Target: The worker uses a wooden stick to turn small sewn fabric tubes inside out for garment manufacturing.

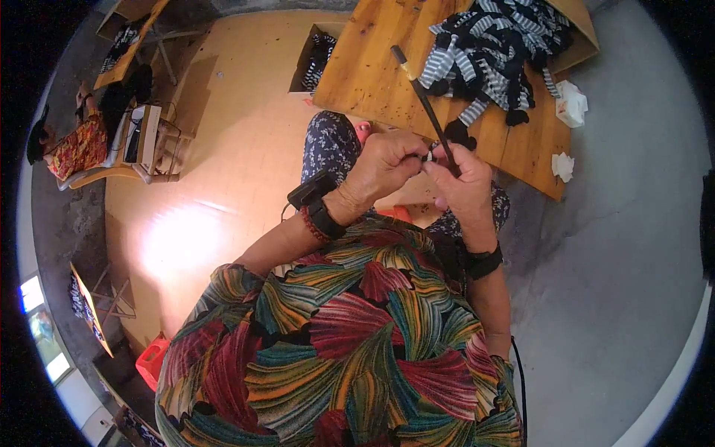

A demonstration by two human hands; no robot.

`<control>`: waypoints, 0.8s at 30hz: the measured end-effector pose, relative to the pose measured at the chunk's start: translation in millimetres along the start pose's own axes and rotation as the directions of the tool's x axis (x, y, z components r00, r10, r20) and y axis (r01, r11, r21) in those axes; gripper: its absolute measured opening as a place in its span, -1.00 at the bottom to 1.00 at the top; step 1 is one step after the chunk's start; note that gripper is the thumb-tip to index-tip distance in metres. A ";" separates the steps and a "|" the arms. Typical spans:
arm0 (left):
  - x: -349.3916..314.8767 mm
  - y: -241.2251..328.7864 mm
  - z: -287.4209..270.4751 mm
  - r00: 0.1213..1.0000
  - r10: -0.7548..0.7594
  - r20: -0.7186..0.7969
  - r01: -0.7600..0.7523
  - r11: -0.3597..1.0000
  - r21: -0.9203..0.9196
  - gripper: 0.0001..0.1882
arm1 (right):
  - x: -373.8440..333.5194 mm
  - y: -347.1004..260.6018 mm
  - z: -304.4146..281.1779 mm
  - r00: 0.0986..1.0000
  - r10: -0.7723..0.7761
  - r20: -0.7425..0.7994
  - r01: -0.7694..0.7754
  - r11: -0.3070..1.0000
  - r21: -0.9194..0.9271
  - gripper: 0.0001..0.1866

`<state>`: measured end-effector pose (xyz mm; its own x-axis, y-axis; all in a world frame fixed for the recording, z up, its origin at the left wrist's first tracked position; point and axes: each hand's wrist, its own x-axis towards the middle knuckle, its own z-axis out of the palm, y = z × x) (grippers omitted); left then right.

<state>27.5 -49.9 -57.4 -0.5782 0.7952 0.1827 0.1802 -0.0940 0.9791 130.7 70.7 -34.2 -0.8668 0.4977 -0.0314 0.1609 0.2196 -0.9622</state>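
My left hand and my right hand meet in front of my knees, fingertips almost touching. A long dark rod with a pale band near its upper end slants up and left from my right hand, whose fingers are closed round its lower part. Between the fingertips shows a small black-and-white bit, pinched by my left hand; its kind is too small to tell. Just beyond, a heap of black and grey-striped knitted gloves covers part of the wooden table.
A cardboard box lies behind the heap; another box with striped knitwear stands left of the table. A white tissue pack and crumpled tissue are by the right edge. At far left another person sits near a table.
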 end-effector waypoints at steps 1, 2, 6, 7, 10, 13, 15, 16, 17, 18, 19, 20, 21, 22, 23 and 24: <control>1.7 1.6 -0.9 0.998 0.069 0.003 -0.069 0.993 0.099 -0.86 | 0.0 -0.3 1.4 0.999 0.044 -0.003 -0.044 0.999 0.023 -0.84; 2.3 2.2 -1.3 0.991 0.137 0.014 -0.137 0.971 0.195 -0.88 | -0.2 -2.7 1.9 0.999 0.047 -0.004 -0.047 0.999 0.023 -0.84; 2.6 -3.3 -3.1 0.960 0.279 0.008 -0.265 0.904 0.336 -0.88 | -2.4 -9.1 5.5 0.966 0.252 0.052 -0.256 0.958 0.127 -0.86; 1.5 -4.5 -4.0 0.963 0.269 0.007 -0.254 0.897 0.363 -0.88 | -4.2 -9.4 6.1 0.953 0.299 0.053 -0.304 0.939 0.161 -0.87; 0.2 -5.4 -4.0 0.984 0.169 -0.055 -0.142 0.934 0.329 -0.87 | -9.0 -11.4 1.1 0.942 0.226 0.246 -0.296 0.907 0.301 -0.91; 0.0 -1.1 -1.4 0.994 0.008 -0.113 0.005 0.993 0.116 -0.85 | -8.0 -21.9 2.0 0.974 0.207 0.090 -0.226 0.885 0.406 -0.94; 0.4 -2.0 0.0 0.992 -0.058 -0.115 0.056 0.998 -0.024 -0.83 | -4.2 -6.0 -3.8 0.982 0.181 0.048 -0.186 0.912 0.365 -0.92; 0.9 -4.1 0.3 0.996 -0.016 -0.092 0.017 1.000 0.005 -0.83 | -1.6 0.6 -5.5 0.988 0.153 0.008 -0.148 0.936 0.320 -0.90; 0.4 -6.3 0.8 0.998 0.023 -0.065 -0.021 0.999 0.032 -0.83 | -0.7 2.5 -4.8 0.988 0.156 0.007 -0.150 0.935 0.321 -0.90; 0.5 -8.5 1.3 0.998 0.020 -0.064 -0.018 0.999 0.030 -0.83 | -0.2 3.9 -3.9 0.996 0.090 0.009 -0.089 0.973 0.213 -0.89; 1.0 -10.8 1.8 0.995 0.085 -0.058 -0.080 0.994 0.080 -0.83 | 0.0 4.7 -3.1 1.000 0.023 0.019 -0.025 0.994 0.103 -0.87; 1.1 -11.4 1.9 0.988 0.149 -0.049 -0.142 0.981 0.131 -0.84 | 0.7 5.1 -1.3 1.000 0.024 0.020 -0.026 0.994 0.105 -0.87; -0.4 -10.5 2.2 0.988 0.147 -0.048 -0.140 0.981 0.133 -0.84 | 1.0 5.2 1.2 1.000 -0.014 0.001 0.014 0.999 0.050 -0.87; -2.3 -7.9 2.5 0.994 0.107 -0.032 -0.103 0.988 0.113 -0.85 | 0.6 5.2 2.8 0.998 -0.054 -0.015 0.054 0.999 -0.006 -0.86; -3.4 -6.2 2.2 0.998 0.068 -0.015 -0.066 0.994 0.092 -0.86 | -0.1 5.1 3.5 0.998 -0.053 -0.016 0.053 0.999 -0.005 -0.86; -3.4 -5.7 1.3 0.998 0.067 -0.013 -0.065 0.994 0.092 -0.86 | -0.9 4.8 3.9 1.000 0.021 -0.020 -0.021 1.000 0.000 -0.87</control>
<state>29.5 -51.4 -63.7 -0.5752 0.7793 0.2488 0.2896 -0.0904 0.9529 130.5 68.0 -39.9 -0.8535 0.5190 -0.0459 0.1790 0.2093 -0.9613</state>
